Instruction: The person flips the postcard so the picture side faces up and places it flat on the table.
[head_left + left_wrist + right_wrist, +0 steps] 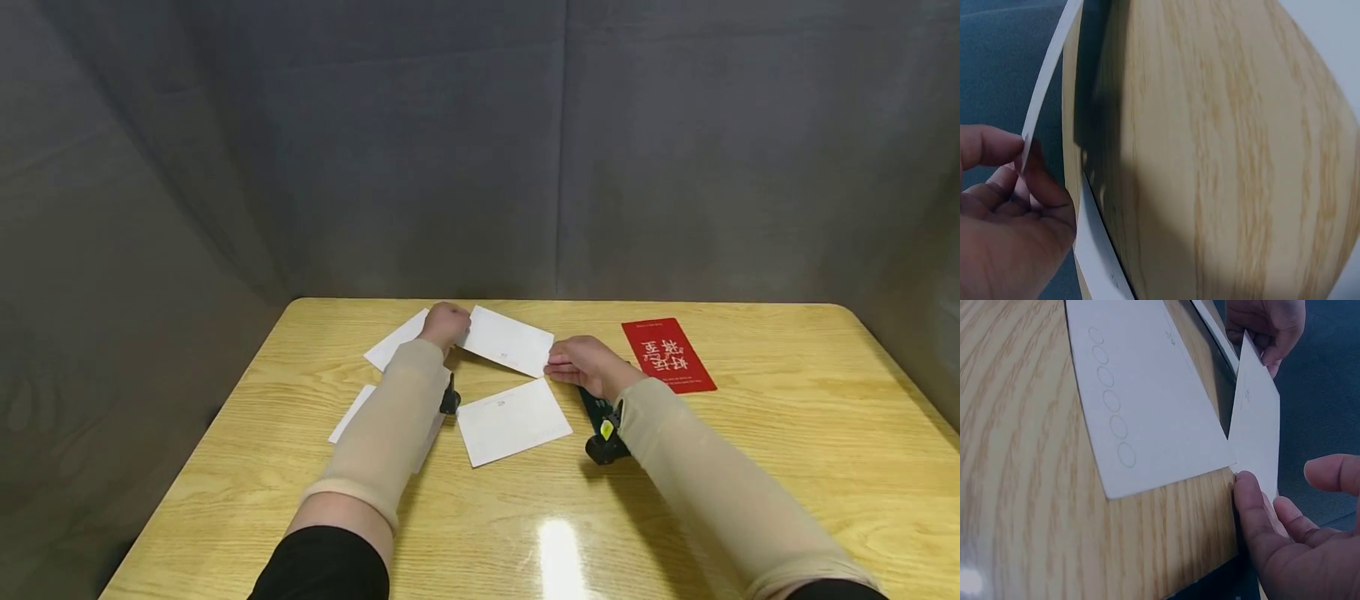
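Observation:
My left hand point(446, 323) pinches the left end of a white postcard point(510, 337) between thumb and fingers, near the far edge of the table. That end is raised, with a shadow below it. At the other end, the fingers of my right hand point(588, 362) touch the postcard, while the thumb point(1335, 472) stands apart from it. Nearer to me, a second white postcard point(513, 421) lies flat; the right wrist view shows a row of printed circles on it. A dark card point(595, 408) lies partly hidden under my right hand and wrist.
More white postcards, one at the far left point(396, 340) and one nearer point(350, 414), lie partly covered by my left forearm. A red card point(670, 356) with white lettering lies right of my right hand. Behind the wooden table point(787, 433) hangs a grey cloth point(675, 167).

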Tool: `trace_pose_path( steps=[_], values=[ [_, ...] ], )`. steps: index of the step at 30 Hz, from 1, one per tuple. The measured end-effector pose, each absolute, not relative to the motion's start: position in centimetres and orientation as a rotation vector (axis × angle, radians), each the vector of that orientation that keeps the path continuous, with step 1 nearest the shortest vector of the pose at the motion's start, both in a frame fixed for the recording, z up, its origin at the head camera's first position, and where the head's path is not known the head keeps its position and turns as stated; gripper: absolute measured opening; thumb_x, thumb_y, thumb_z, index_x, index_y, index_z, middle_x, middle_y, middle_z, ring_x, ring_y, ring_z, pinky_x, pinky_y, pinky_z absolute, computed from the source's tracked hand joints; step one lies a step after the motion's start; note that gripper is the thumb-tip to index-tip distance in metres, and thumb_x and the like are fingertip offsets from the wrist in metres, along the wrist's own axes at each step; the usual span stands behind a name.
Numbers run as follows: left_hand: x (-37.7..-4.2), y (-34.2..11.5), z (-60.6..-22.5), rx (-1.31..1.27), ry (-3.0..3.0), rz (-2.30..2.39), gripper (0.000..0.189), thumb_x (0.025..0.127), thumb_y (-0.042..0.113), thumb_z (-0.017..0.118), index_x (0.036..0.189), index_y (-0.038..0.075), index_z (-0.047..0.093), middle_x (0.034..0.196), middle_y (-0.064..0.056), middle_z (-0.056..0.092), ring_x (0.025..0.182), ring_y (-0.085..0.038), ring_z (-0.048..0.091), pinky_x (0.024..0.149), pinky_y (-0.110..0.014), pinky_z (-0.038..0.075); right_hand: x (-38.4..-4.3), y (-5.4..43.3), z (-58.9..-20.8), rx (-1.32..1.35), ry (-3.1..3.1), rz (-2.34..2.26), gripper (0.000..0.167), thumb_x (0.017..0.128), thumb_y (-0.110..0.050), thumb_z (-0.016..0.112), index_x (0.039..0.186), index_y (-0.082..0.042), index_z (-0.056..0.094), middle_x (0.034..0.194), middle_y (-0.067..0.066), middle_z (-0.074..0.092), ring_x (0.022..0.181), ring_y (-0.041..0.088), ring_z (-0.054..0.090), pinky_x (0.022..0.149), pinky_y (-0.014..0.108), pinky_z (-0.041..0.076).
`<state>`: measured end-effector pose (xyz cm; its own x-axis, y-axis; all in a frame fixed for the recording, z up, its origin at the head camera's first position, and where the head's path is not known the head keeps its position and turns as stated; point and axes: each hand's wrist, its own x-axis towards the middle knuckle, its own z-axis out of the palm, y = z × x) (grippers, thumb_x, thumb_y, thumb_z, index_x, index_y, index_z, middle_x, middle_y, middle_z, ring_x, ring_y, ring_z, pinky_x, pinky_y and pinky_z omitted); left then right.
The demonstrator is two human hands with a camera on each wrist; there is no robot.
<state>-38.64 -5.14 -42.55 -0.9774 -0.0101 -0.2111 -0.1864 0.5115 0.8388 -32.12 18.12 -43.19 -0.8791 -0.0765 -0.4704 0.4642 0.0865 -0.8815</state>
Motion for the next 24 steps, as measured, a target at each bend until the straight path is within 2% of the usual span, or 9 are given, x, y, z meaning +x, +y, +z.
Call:
trace_pose_path(
  steps=[4, 7, 11, 15, 18, 21, 24],
  values=[
    [-39.2, -5.1, -42.8, -0.178, 2.491, 1.547, 0.022, 0.104, 0.005, 0.049, 0.113, -0.005, 0.066, 0.121, -0.015, 0.062, 0.087, -0.022, 0.052, 0.078, -0.034, 0.048, -32.1, 18.4, -43.4, 0.386, 1.983, -1.845, 0.023, 0.103, -0.006, 0.053, 0.121, 0.008, 0.055, 0.096, 0.010, 0.063, 0.084, 0.016, 0.069, 0.094, 0.035, 0.056],
    [-39.6, -5.1, -42.8, -0.177, 2.435, 1.623, 0.018, 0.099, -0.001, 0.050, 0.109, -0.004, 0.065, 0.119, -0.013, 0.061, 0.083, -0.020, 0.046, 0.070, -0.032, 0.041, -32.2, 18.6, -43.5, 0.392, 2.000, -1.844, 0.029, 0.104, -0.006, 0.053, 0.129, 0.010, 0.052, 0.100, 0.011, 0.062, 0.085, 0.016, 0.067, 0.090, 0.032, 0.057],
    [-39.9, -5.0, -42.6, -0.168, 2.387, 1.670, 0.033, 0.096, -0.004, 0.052, 0.126, -0.002, 0.066, 0.129, -0.013, 0.060, 0.094, -0.021, 0.047, 0.073, -0.031, 0.040, -32.3, 18.7, -43.4, 0.404, 2.027, -1.848, 0.041, 0.106, -0.004, 0.052, 0.143, 0.012, 0.046, 0.108, 0.015, 0.061, 0.085, 0.015, 0.066, 0.084, 0.028, 0.059],
    [-39.9, -5.0, -42.6, -0.162, 2.364, 1.687, 0.032, 0.099, -0.001, 0.052, 0.128, -0.003, 0.065, 0.129, -0.014, 0.060, 0.096, -0.022, 0.049, 0.078, -0.033, 0.041, -32.2, 18.9, -43.4, 0.430, 2.035, -1.892, 0.044, 0.107, -0.002, 0.052, 0.147, 0.013, 0.043, 0.110, 0.017, 0.061, 0.084, 0.015, 0.065, 0.079, 0.025, 0.059],
    [-39.7, -5.0, -42.6, -0.160, 2.360, 1.705, 0.029, 0.100, 0.001, 0.053, 0.126, -0.002, 0.066, 0.123, -0.011, 0.061, 0.097, -0.019, 0.051, 0.082, -0.032, 0.043, -32.2, 19.0, -43.6, 0.447, 2.042, -1.929, 0.040, 0.106, -0.002, 0.054, 0.143, 0.012, 0.047, 0.107, 0.015, 0.061, 0.084, 0.014, 0.063, 0.078, 0.023, 0.058],
    [-39.5, -5.1, -42.5, -0.164, 2.335, 1.763, 0.025, 0.100, 0.000, 0.055, 0.122, -0.001, 0.066, 0.111, -0.009, 0.061, 0.091, -0.018, 0.053, 0.080, -0.031, 0.044, -32.3, 19.2, -43.5, 0.441, 2.076, -1.941, 0.033, 0.106, -0.005, 0.056, 0.135, 0.010, 0.052, 0.106, 0.013, 0.061, 0.085, 0.015, 0.063, 0.077, 0.022, 0.058],
    [-39.3, -5.0, -42.1, -0.159, 2.307, 1.830, 0.023, 0.098, -0.001, 0.056, 0.119, -0.002, 0.067, 0.099, -0.006, 0.059, 0.084, -0.016, 0.052, 0.077, -0.032, 0.044, -32.4, 19.5, -43.4, 0.414, 2.116, -1.937, 0.028, 0.107, -0.009, 0.056, 0.130, 0.007, 0.054, 0.108, 0.013, 0.060, 0.090, 0.017, 0.062, 0.082, 0.024, 0.057]
  ],
)
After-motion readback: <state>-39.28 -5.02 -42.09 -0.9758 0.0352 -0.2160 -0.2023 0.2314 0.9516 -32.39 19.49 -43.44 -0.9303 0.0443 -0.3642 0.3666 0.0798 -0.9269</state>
